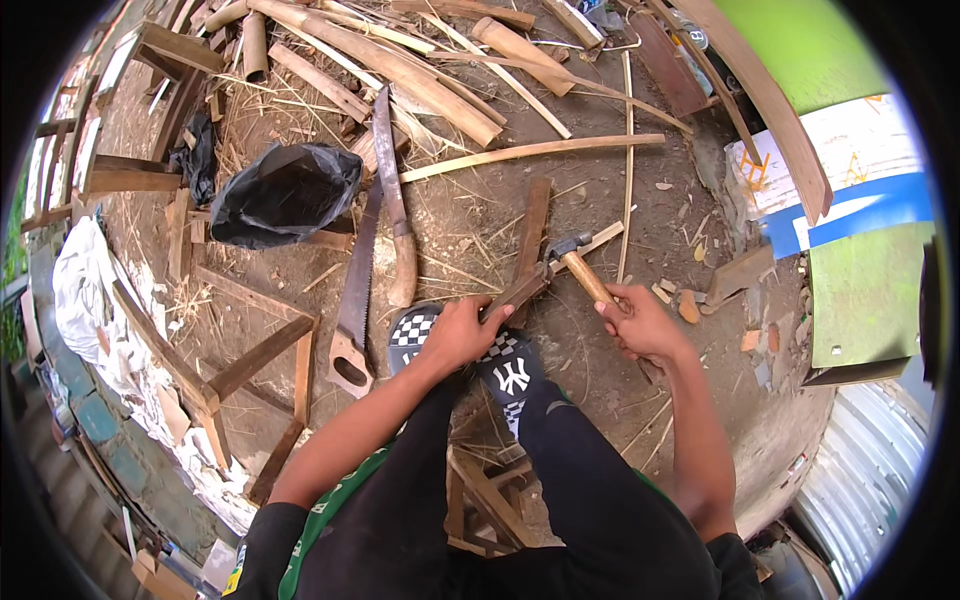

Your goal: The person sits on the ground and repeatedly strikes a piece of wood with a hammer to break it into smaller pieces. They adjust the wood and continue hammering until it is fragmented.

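Observation:
In my right hand, closed round its wooden handle, is a hammer. Its dark metal head lies over the end of a short wood block; whether they touch I cannot tell. My left hand grips that block by its near end, just above my shoes. Beyond it, a brown wooden plank lies on the dirt, partly hidden by the block. A thin pale strip of wood shows behind the hammer head. Left of my left hand lie a handsaw and a machete with a wooden handle.
Split bamboo is piled at the far side. A black plastic bag stands at the left, near a nailed wooden frame and white cloth. Broken brick pieces lie to the right, before corrugated metal.

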The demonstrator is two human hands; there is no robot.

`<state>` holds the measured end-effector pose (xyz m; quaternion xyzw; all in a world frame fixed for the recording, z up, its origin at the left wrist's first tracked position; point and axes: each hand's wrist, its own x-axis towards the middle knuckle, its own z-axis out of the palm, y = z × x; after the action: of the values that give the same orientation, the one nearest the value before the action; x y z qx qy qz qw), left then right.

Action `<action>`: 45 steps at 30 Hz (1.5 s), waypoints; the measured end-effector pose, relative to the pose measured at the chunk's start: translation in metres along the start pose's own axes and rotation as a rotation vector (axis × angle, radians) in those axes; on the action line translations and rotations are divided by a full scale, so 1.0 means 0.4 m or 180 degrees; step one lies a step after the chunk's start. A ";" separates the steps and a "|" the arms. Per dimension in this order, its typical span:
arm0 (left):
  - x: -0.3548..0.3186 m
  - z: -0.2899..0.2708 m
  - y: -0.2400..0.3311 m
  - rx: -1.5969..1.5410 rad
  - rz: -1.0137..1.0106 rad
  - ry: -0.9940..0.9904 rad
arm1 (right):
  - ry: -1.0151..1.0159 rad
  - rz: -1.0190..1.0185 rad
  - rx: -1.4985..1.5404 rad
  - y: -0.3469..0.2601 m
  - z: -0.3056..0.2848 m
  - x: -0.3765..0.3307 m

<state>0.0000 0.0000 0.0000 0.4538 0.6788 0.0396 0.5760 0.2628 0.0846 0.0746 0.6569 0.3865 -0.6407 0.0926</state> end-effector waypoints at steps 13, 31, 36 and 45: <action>-0.006 0.045 -0.029 -0.0417 0.0248 0.0159 | 0.1009 -0.1486 0.0997 0.174 0.202 0.012; 0.040 0.013 -0.060 -0.1015 -0.0514 -0.0652 | 0.1002 -0.1746 0.1153 0.193 0.240 0.003; 0.041 0.014 -0.058 -0.0859 -0.0293 -0.0516 | 0.1269 -0.1764 0.0394 0.186 0.240 0.029; 0.050 0.006 -0.058 -0.1291 -0.0403 -0.0618 | 0.1118 -0.2024 0.0584 0.183 0.263 0.073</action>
<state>-0.0096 -0.0016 -0.0290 0.2870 0.6254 0.0951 0.7194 0.2242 -0.0190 0.0036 0.6095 0.5222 -0.5469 -0.2380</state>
